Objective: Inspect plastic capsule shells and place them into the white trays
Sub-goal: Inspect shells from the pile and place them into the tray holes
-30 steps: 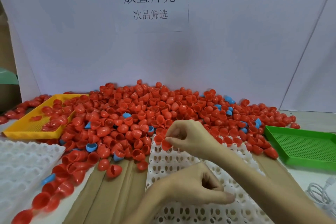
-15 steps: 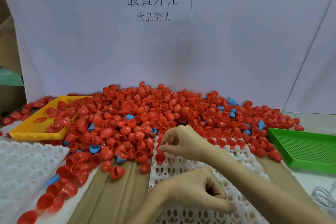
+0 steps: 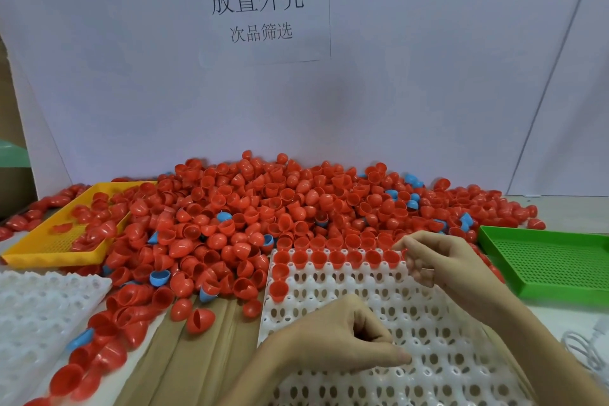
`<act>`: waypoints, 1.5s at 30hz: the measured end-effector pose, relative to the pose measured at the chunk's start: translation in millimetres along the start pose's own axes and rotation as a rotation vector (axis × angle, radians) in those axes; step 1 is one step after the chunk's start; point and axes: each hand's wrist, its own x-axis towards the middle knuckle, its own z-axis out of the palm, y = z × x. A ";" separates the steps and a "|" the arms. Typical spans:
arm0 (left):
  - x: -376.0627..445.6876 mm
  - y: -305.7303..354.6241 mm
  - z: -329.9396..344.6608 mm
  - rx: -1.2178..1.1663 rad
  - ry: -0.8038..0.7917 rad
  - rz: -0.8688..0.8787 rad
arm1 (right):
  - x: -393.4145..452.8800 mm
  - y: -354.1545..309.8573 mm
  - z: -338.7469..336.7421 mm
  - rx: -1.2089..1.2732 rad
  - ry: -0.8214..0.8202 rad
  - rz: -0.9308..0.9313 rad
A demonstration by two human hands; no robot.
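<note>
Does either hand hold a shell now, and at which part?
No shell shows in the left hand or the right hand.

— What's on the table?
— A heap of red capsule shells (image 3: 263, 207) beyond a white tray (image 3: 379, 323) with shells along its far row.
— The hands?
— Left hand (image 3: 346, 336) rests curled on the tray; right hand (image 3: 438, 260) hovers at its far right corner.

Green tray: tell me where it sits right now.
In the head view the green tray lies at the far right of the table, just right of the right hand and the white tray, with the red shell pile reaching its back-left corner.
</note>
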 end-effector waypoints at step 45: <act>49.1 -48.4 -135.9 0.816 1.086 -0.340 | -14.1 -11.8 10.8 -0.027 0.141 -0.115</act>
